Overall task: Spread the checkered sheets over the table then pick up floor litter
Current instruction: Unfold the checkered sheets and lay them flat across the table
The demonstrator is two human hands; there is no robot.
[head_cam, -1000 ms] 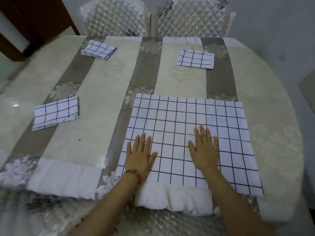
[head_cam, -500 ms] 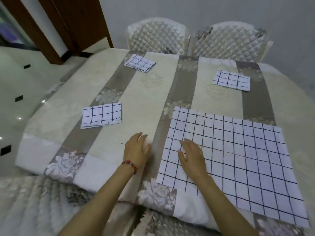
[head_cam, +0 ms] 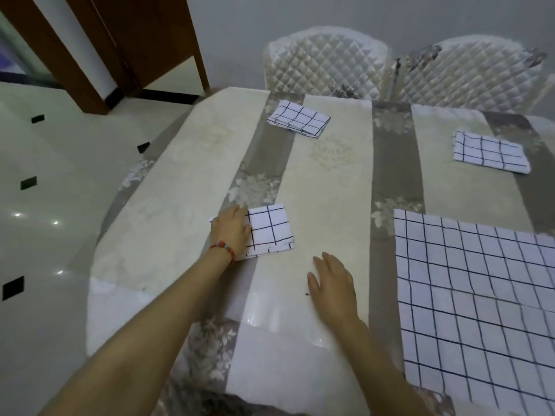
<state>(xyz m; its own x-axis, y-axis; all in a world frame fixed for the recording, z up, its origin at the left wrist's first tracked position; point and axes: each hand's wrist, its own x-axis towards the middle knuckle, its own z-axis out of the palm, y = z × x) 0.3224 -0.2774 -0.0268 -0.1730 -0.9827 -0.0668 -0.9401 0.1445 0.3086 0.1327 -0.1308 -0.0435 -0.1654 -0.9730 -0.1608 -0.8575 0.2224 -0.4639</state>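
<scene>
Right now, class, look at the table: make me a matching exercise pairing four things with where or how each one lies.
Things:
1. left hand
2. right hand
3. spread sheet
4. far left folded sheet

States:
A. lies flat and unfolded at the right
B. rests on the near folded sheet
C. lies folded near the quilted chairs
D. open over bare tablecloth

Pairs: 1-B, 2-D, 3-A, 4-C

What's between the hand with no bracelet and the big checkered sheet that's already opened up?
Only tablecloth, a beige strip then a grey one, separates the right hand from the spread sheet, as the head view shows.
</scene>
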